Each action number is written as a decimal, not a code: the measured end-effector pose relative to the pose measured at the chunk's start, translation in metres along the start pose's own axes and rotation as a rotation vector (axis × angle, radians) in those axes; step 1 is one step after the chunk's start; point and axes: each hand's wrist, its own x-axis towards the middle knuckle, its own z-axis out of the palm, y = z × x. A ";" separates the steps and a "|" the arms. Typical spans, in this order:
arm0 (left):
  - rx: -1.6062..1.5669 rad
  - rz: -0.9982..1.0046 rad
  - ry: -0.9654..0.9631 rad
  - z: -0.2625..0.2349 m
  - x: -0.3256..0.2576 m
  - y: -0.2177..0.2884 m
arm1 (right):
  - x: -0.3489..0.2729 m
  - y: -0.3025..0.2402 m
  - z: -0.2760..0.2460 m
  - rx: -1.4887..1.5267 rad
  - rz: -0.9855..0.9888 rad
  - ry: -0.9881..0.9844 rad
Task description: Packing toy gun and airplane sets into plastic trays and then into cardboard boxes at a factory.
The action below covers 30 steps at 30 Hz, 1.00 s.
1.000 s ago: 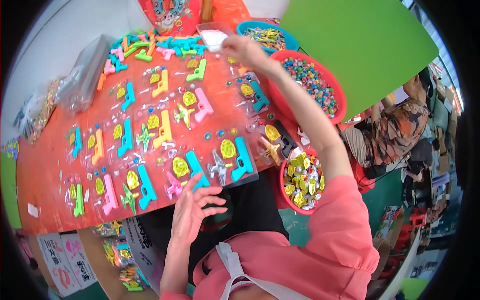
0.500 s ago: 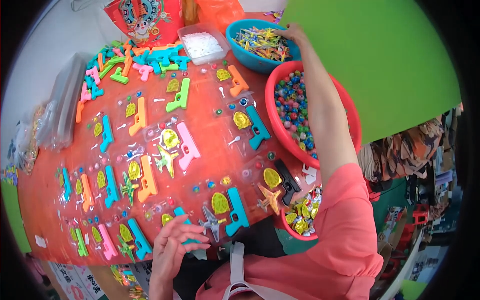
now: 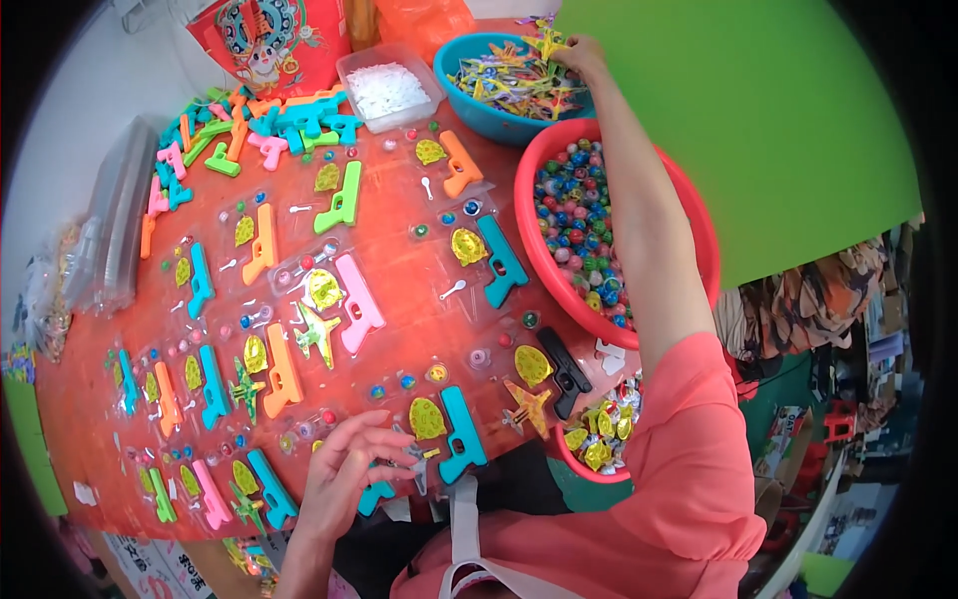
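My right hand (image 3: 579,58) reaches over the far rim of the blue bowl (image 3: 454,102) and pinches a yellow toy plane (image 3: 545,42) just above many similar planes. My left hand (image 3: 349,461) hovers low over the near table edge, fingers apart, with nothing in it. It partly hides a grey toy plane (image 3: 420,469) and a teal toy pistol (image 3: 375,496). Clear blister trays in rows hold toy pistols, such as a pink one (image 3: 359,304), with yellow foil-like pieces (image 3: 427,418), small balls and, in some, planes, including an orange one (image 3: 527,406) near the black pistol (image 3: 565,373).
A red basin (image 3: 529,215) of coloured balls stands under my right forearm. Below it is a smaller red bowl (image 3: 589,474) of shiny yellow pieces. At the back are loose toy pistols (image 3: 304,118) and a clear tub (image 3: 399,120) of white pieces. Plastic sleeves (image 3: 120,220) lie at left.
My right hand has lifted slightly from the blue bowl's pile, and a yellow toy plane now shows in its fingers. My left hand has shifted slightly, staying low. The view has moved a little.
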 end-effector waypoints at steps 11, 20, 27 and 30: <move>0.009 0.083 -0.188 0.033 0.028 0.016 | -0.033 -0.036 -0.075 0.966 0.363 0.003; -0.036 0.127 -0.137 0.044 0.035 0.003 | -0.078 -0.055 -0.052 0.912 0.265 0.196; -0.031 0.175 -0.104 0.035 0.031 0.007 | -0.098 -0.065 -0.060 1.240 0.429 -0.067; -0.092 0.185 -0.089 0.032 0.041 0.010 | -0.130 -0.090 -0.086 1.284 0.412 -0.262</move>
